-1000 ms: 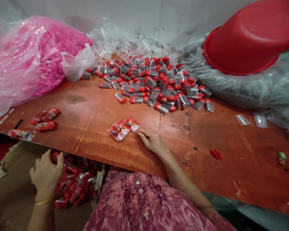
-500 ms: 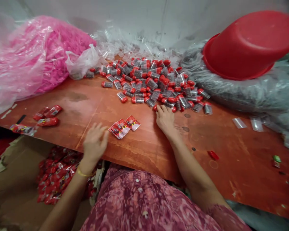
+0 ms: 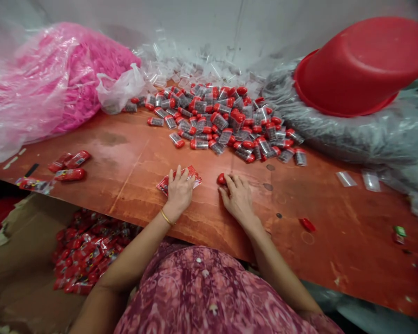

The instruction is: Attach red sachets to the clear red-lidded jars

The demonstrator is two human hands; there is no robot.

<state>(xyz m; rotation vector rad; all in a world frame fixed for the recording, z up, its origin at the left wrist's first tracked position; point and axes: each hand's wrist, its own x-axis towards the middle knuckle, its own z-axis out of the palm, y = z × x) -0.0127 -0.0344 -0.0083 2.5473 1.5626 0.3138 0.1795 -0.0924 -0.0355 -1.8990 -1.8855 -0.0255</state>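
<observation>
My left hand (image 3: 179,190) lies on a small stack of red printed packets (image 3: 193,176) near the front of the wooden table (image 3: 132,157), its fingers pressed down on them. My right hand (image 3: 237,197) rests a little to the right, fingers curled round a red-capped clear vial (image 3: 222,179) whose cap sticks out at the left. A big heap of the same red-capped vials (image 3: 223,120) lies farther back in the middle.
A pink-filled plastic bag (image 3: 48,83) fills the back left. A tipped red basin (image 3: 362,65) rests on grey bags (image 3: 351,130) at the back right. Filled red packets (image 3: 68,167) lie at the left edge. A cardboard box of red packets (image 3: 87,255) sits below.
My left hand rose from the box onto the stack of packets. My right hand reached to the heap, then drew back toward me with a vial.
</observation>
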